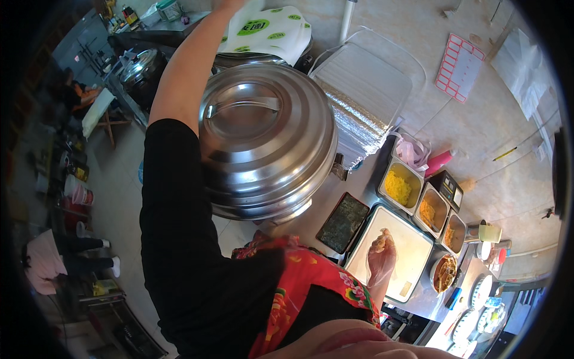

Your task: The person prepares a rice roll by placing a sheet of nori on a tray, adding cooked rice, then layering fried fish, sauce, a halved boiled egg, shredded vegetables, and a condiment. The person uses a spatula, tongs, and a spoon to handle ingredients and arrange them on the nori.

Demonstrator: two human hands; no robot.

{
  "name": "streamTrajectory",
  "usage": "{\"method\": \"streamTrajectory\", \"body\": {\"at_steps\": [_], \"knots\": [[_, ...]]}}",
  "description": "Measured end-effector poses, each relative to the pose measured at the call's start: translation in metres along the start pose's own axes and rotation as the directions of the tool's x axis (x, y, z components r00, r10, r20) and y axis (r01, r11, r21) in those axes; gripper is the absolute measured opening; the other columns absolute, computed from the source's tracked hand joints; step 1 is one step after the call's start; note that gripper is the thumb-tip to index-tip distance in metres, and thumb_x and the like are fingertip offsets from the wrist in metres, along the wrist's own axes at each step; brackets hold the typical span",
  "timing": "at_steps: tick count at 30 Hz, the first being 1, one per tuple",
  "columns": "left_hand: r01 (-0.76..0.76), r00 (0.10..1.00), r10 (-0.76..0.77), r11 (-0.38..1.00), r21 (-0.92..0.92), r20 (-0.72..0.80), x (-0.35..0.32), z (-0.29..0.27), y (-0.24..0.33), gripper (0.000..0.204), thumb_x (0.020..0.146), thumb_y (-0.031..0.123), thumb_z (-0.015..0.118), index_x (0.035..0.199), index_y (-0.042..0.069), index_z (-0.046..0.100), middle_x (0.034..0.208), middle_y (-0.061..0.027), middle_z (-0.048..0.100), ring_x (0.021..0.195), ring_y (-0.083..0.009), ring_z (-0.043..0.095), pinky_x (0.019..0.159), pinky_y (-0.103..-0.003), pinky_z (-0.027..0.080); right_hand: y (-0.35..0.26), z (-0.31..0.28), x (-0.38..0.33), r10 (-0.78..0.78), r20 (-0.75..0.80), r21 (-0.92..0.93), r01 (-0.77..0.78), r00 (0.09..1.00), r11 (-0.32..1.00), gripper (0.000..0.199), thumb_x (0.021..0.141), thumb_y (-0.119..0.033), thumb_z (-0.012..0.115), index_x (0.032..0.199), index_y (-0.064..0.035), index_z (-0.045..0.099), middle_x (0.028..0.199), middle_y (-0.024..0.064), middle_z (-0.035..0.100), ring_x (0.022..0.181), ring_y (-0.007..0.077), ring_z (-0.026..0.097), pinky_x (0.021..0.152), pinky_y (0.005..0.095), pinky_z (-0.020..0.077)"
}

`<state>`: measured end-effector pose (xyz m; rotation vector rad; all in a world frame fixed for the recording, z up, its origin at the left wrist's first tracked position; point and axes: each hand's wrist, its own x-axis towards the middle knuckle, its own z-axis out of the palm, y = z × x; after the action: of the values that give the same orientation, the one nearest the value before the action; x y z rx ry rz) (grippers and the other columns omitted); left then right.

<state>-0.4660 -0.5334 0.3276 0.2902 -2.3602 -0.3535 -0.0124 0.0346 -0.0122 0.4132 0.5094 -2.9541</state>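
My left arm stretches up past the big steel pot with its domed lid. At the top edge my left hand is mostly cut off, so its fingers do not show. Near it, a white sheet with green print drapes over another round vessel. My right hand, in a clear plastic glove, is held over a pale board. Its fingers are curled; what they hold, if anything, cannot be made out. Beside the board lies a dark tray of dark green sheets that look like seaweed.
Steel containers of yellow shreds, orange shreds and more food line the wall side. A bowl of brownish food sits near the board. A silver foil bag stands behind. Other people are at left.
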Motion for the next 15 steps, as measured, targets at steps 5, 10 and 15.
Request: {"method": "streamTrajectory", "body": {"at_steps": [5, 10, 15], "knots": [[-0.177, 0.982, 0.189, 0.842, -0.51, -0.029, -0.059, -0.07, 0.062, 0.024, 0.092, 0.022, 0.063, 0.111, 0.009, 0.069, 0.101, -0.0091, 0.069, 0.092, -0.0208, 0.066, 0.08, -0.035, 0.053, 0.009, 0.01, -0.011, -0.016, -0.016, -0.246, 0.012, 1.0, 0.969, 0.03, 0.097, -0.018, 0.06, 0.12, 0.0003, 0.056, 0.086, 0.0065, 0.064, 0.071, 0.0141, 0.062, 0.06, 0.0227, 0.0505], [-0.03, 0.607, 0.713, 0.462, -0.887, 0.351, -0.272, -0.15, 0.132, 0.017, 0.097, 0.012, 0.058, 0.112, 0.007, 0.061, 0.101, -0.0001, 0.063, 0.092, -0.0079, 0.06, 0.079, -0.028, 0.051, 0.013, 0.062, -0.002, -0.196, 0.116, -0.787, 0.211, 0.974, 0.579, 0.056, 0.087, -0.028, 0.075, 0.134, -0.0043, 0.053, 0.107, 0.006, 0.061, 0.096, 0.0146, 0.06, 0.081, 0.0269, 0.0493], [0.695, -0.225, 0.892, 0.429, -0.577, 0.392, -0.445, -0.161, 0.134, 0.018, 0.098, 0.015, 0.057, 0.112, 0.003, 0.058, 0.112, -0.007, 0.065, 0.097, -0.0121, 0.061, 0.085, -0.03, 0.052, -0.002, 0.097, 0.031, -0.183, 0.539, -0.651, 0.545, 0.822, 0.529, 0.099, 0.074, -0.034, 0.085, 0.151, -0.0032, 0.03, 0.149, 0.0146, 0.041, 0.137, 0.0281, 0.041, 0.114, 0.0452, 0.0322]]}}
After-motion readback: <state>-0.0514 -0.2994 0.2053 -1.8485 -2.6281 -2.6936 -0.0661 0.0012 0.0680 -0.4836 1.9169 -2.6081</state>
